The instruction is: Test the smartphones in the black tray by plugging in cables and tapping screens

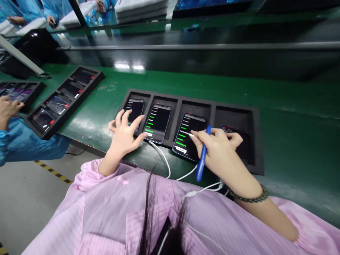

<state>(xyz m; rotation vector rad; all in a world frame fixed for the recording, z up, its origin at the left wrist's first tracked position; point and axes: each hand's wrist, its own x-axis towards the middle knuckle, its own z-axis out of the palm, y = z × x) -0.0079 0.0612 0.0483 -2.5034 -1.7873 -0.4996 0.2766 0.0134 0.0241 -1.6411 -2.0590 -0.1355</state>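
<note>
Clock read from our own body, twelve being the far side of the counter.

Ten o'clock: one co-worker's hand, at a partly visible tray. Between ten and eleven: one black tray, set aslant, holding four devices.

Eleven o'clock: our left hand, empty, fingers spread and arched over the first phone; its thumb sits at the near end of the second phone, contact uncertain. Both phones lie in a four-compartment tray; white cables run at its near side.

Half past twelve: the third phone, screen lit with green and white lines, near end reaching over the tray's near edge. Its long axis points between twelve and one. From our right hand it lies between nine and ten, just beside the fingertips; from our left, about three, beyond the second phone. The right is nearer.

One o'clock: that right hand, closed about a blue pen running nearly parallel with the third phone. A slim white tip projects over the screen; whether it touches, we cannot tell. One beaded bracelet, worn.

Between one and two: the fourth phone, mostly dark, partly hidden by our right hand.
</note>
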